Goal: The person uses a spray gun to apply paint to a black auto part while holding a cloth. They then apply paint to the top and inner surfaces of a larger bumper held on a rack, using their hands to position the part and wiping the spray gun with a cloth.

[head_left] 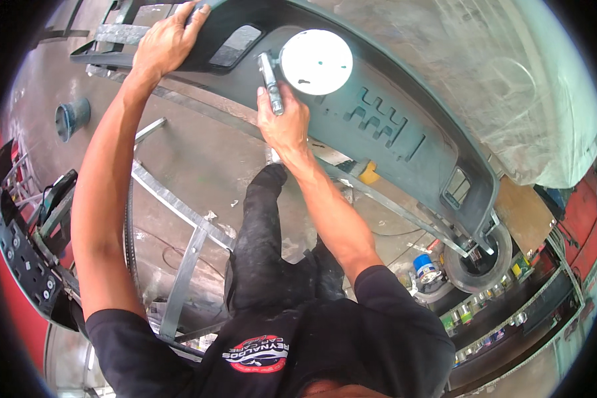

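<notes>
My left hand [166, 45] grips the upper left edge of a large dark grey moulded bumper panel [428, 156], which has rectangular openings and stepped ridges. My right hand [284, 123], at the middle, is closed round a silver spray gun [269, 79] held over the panel. A round white cup [317, 60] with a few dark marks sits beside the gun's top, covering part of the panel behind it.
The panel lies over a metal frame [172, 202]. A dark bucket [71, 121] stands left. Another black part [40, 265] is at far left. A tyre [477, 272], blue-lidded can [426, 267] and shelves of cans [474, 312] are right; pale sheeting [530, 132] hangs upper right.
</notes>
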